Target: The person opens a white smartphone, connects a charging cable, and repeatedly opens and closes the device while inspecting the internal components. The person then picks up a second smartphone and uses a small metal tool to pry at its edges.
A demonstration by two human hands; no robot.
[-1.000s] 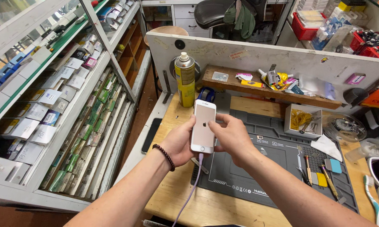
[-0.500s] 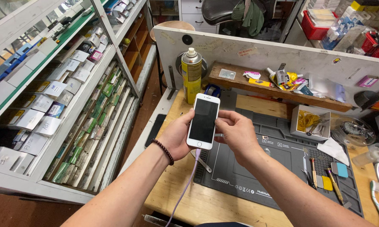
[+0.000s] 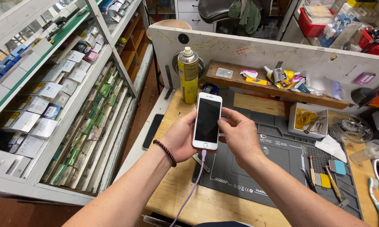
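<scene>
A white smartphone with a dark screen was held upright over the worktop, near the centre of the view. The left hand was wrapped around the phone from its 9 o'clock side, palm behind the back and fingers curled closed on the edge; a dark beaded bracelet was worn at the wrist. The right hand was pressed against the phone's 3 o'clock edge, fingers bent and pinched onto the side of the casing, so the phone was gripped by both hands at once. A pale purple cable was plugged into the phone's bottom end and hung toward 6 o'clock, past the worktop's front edge.

Beneath the hands a dark grey repair mat was spread across the wooden worktop. At 12 o'clock from the phone, just behind it, a yellow spray can was stood upright. At 2 o'clock a small white tray with yellow rubber bands inside was set on the mat's far edge. At 4 o'clock several small hand tools were laid on the mat. At 9 o'clock, just off the worktop, a second dark phone was laid flat on a white ledge, and further that way glass display shelves of boxed goods were ranged.
</scene>
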